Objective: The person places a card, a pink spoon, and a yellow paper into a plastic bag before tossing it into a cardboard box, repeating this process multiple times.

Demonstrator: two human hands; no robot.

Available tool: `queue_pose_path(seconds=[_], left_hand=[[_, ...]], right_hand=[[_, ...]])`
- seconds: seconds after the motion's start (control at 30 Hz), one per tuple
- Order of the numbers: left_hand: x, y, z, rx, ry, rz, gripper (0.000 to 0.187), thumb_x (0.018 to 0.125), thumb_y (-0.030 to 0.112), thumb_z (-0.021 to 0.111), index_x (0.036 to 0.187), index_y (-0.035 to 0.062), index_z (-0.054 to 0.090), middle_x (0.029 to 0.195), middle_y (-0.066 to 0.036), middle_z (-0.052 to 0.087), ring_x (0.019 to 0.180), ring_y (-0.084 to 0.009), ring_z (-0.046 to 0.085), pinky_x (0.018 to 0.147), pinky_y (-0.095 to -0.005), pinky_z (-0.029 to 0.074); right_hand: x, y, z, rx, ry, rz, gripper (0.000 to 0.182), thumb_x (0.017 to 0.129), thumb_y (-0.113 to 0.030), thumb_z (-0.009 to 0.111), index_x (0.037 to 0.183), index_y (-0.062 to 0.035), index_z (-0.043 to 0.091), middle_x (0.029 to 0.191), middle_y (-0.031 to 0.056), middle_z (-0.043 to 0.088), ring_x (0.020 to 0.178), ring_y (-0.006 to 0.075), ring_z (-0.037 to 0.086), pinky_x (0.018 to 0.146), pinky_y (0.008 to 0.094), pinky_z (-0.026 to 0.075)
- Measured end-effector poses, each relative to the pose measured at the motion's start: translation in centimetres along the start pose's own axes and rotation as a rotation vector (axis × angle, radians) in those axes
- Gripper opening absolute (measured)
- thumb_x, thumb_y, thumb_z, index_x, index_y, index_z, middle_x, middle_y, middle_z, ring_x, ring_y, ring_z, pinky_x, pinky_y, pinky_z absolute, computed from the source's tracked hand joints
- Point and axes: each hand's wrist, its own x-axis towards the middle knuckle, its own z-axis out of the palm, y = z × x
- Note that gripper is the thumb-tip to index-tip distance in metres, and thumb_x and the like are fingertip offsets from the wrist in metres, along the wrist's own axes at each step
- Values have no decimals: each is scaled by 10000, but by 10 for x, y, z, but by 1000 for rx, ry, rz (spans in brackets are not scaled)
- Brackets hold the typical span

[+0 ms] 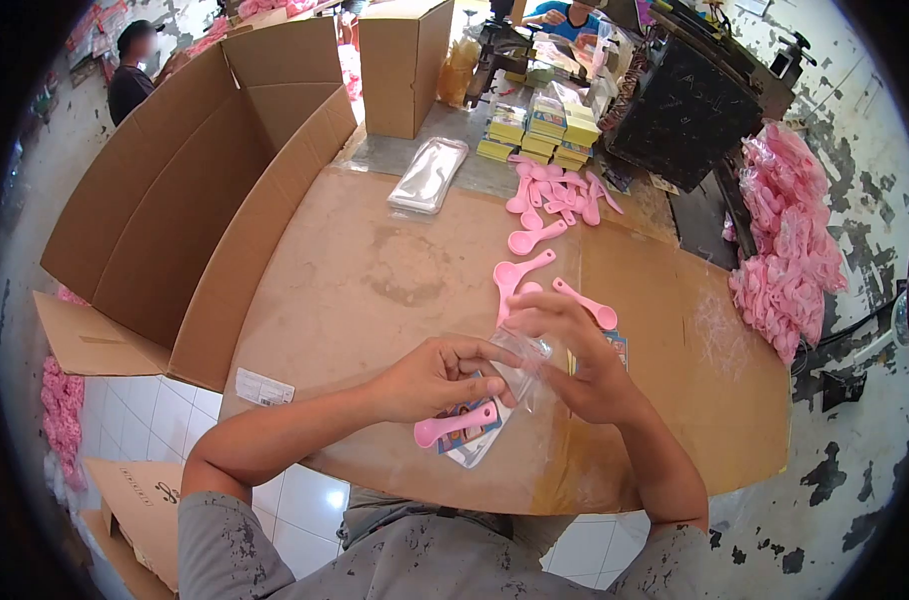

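Observation:
My left hand [437, 378] is closed, thumb and fingers pinching a clear plastic blister pack [520, 378] above the table's near edge. My right hand [587, 372] is raised on the other side of the pack, its fingers stretched and apart, with the thumb right at the plastic. Below my left hand, a pink measuring spoon [457, 425] lies over a printed card [480, 437] and a clear plastic tray [472, 457]. Just beyond my hands are loose pink spoons [523, 268], and a printed card [617, 347] is partly hidden behind my right hand.
A large open carton [165, 190] stands at the left. Stacked clear trays [430, 175], a pile of pink spoons [555, 190] and card stacks [543, 128] sit farther back. Black machinery [685, 110] and bagged pink pieces [787, 240] are at the right. Other people sit beyond.

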Motion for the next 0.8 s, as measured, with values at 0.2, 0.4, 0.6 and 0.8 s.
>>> queue_pose_path(seconds=[0.2, 0.4, 0.6, 0.8], left_hand=[[-5, -1, 10, 55, 41, 324, 492, 1001, 145, 704, 1453, 48, 533, 1413, -113, 618, 1291, -196, 591, 1062, -358, 490], [-14, 26, 23, 673, 134, 621, 587, 923, 103, 756, 1462, 46, 531, 1411, -142, 623, 1304, -280, 608, 1084, -407, 493], [-11, 10, 28, 563, 231, 569, 428, 988, 29, 678, 1407, 18, 592, 1171, -140, 756, 1043, -230, 752, 888, -334, 595], [-12, 10, 30, 436, 309, 435, 396, 1004, 18, 655, 1396, 9, 601, 974, -103, 794, 812, -149, 768, 744, -298, 619]], right_hand=[[19, -62, -25, -418, -210, -302, 119, 857, -38, 755, 969, -78, 758, 1253, 82, 681, 1236, 290, 610, 1029, 428, 496], [11, -96, -15, -752, -88, -156, 148, 824, -28, 767, 965, -67, 745, 904, 57, 682, 875, 230, 672, 789, 381, 532], [7, -83, -1, -518, 66, -26, 187, 830, 22, 755, 1009, -27, 736, 818, 65, 657, 729, 219, 648, 638, 335, 514], [8, -53, 9, -870, 270, -321, 232, 798, -61, 793, 1014, -73, 709, 993, 59, 646, 946, 256, 653, 830, 406, 515]])
